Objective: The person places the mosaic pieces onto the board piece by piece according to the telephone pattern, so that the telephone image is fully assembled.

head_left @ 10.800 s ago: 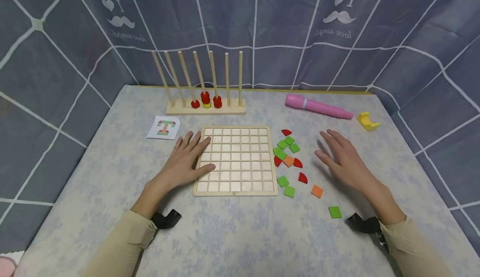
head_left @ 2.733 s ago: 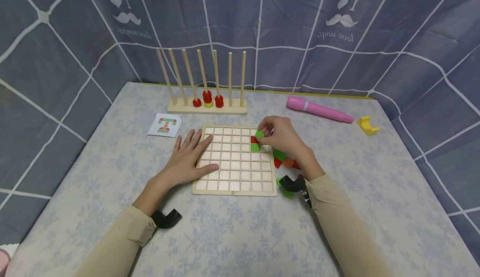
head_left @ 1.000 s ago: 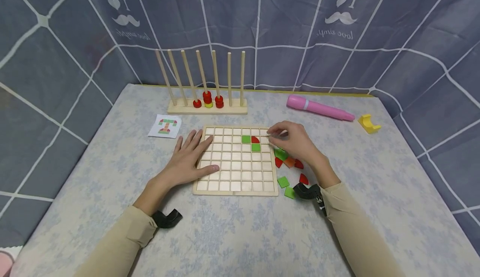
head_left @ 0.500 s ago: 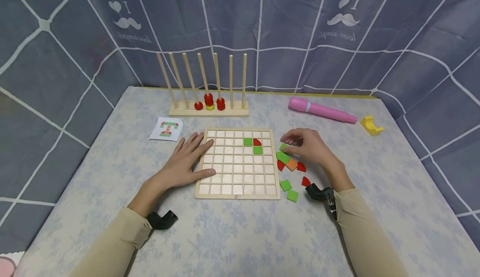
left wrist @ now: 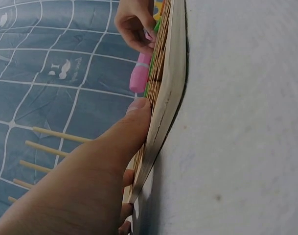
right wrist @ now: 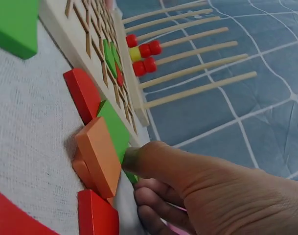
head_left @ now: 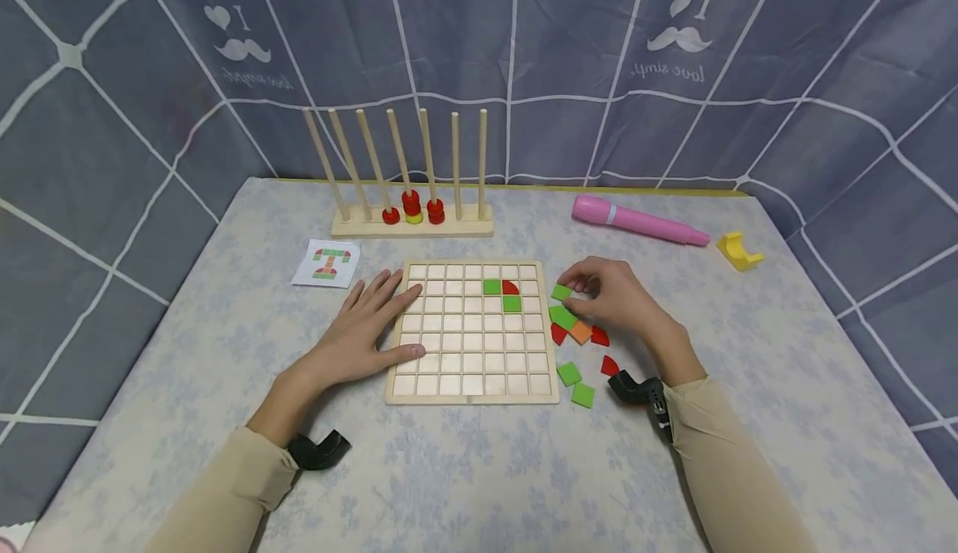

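My left hand (head_left: 359, 328) lies spread on the left edge of a wooden grid board (head_left: 471, 399), its thumb (left wrist: 134, 122) on the board's rim in the left wrist view. Two green square tiles, one of them this tile (head_left: 512, 303), and a red quarter-circle tile (head_left: 510, 287) sit in the grid's upper right cells. Beside the board's right edge, my right hand (head_left: 617, 295) pinches a green square tile (head_left: 561, 292) between thumb and fingers. Just below lie overlapping green tiles (head_left: 562, 317), an orange tile (head_left: 580, 333) and red quarter-circles (head_left: 599, 336).
Nearer me are two loose green tiles (head_left: 583, 395) and a red quarter-circle (head_left: 609, 365). A pattern card (head_left: 326, 263) lies at the left. Behind the board stands a peg rack (head_left: 412, 227) with red and yellow beads; a pink tapered stick (head_left: 639, 221) and yellow holder (head_left: 739, 251) lie back right.
Two green tiles and a red quarter-circle have come onto the board, set by my right hand. That hand has since drawn back right to the loose tiles. My left hand stays on the board.
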Demonstrator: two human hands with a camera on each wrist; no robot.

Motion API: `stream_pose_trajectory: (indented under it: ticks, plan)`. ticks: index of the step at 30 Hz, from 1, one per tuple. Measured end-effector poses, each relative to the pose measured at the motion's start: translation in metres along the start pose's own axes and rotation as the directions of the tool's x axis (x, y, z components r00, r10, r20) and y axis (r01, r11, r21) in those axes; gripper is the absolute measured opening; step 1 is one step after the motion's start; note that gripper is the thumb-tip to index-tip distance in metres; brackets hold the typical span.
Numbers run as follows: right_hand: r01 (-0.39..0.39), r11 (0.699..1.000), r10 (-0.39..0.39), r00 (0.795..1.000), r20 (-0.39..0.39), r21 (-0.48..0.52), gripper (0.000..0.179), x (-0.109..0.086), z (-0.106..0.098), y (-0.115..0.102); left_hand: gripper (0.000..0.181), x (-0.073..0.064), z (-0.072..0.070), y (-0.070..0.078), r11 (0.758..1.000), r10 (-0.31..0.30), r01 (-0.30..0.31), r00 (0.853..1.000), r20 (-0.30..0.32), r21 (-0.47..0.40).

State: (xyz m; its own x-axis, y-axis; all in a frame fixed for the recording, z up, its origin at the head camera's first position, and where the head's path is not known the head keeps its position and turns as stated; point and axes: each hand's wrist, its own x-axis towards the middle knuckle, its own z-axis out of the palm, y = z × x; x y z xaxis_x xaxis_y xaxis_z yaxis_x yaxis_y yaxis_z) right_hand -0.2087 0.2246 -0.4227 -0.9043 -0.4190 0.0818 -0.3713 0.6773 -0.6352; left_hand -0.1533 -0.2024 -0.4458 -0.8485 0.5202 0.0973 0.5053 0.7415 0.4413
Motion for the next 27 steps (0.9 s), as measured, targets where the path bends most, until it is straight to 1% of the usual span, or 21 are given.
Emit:
stream_pose_trajectory:
  ticks: [4,7,10,13,17,21,24,27]
  plan:
    - [-0.016,0.999,0.015,1.0,-0.025,-0.029,0.024,0.0,0.003,-0.001,0.092,-0.002,0.001,0.002,1.0,-0.008,0.008,1.0,-0.005,-0.001]
    - [-0.022,1.0,0.021,0.999,-0.046,-0.016,0.024,0.002,0.001,-0.004,0.092,-0.003,0.0,0.002,1.0,-0.014,0.014,1.0,-0.004,-0.001]
    - [0.005,1.0,-0.004,0.999,-0.052,0.026,0.023,0.007,0.0,-0.01,0.092,-0.003,-0.001,0.002,1.0,-0.014,0.014,1.0,-0.003,0.007]
    - [0.054,0.997,-0.052,0.998,-0.032,0.063,0.023,0.016,0.003,-0.021,0.092,-0.002,-0.002,0.002,1.0,-0.013,0.013,1.0,0.001,0.013]
    - [0.1,0.992,-0.101,0.995,0.008,0.081,0.021,0.033,0.014,-0.041,0.092,-0.001,-0.003,0.002,1.0,-0.013,0.012,1.0,0.007,0.005]
    - [0.118,0.99,-0.121,0.992,0.029,0.079,0.019,0.05,0.028,-0.062,0.092,-0.001,-0.004,0.003,1.0,-0.012,0.012,1.0,0.011,-0.001]
    - [0.124,0.989,-0.127,0.991,0.039,0.075,0.019,0.06,0.04,-0.072,0.092,-0.001,-0.002,0.002,1.0,-0.016,0.016,1.0,0.014,0.0]
    - [0.133,0.988,-0.137,0.99,0.044,0.079,0.02,0.065,0.05,-0.077,0.092,-0.001,-0.001,0.002,1.0,-0.019,0.019,1.0,0.013,0.001]
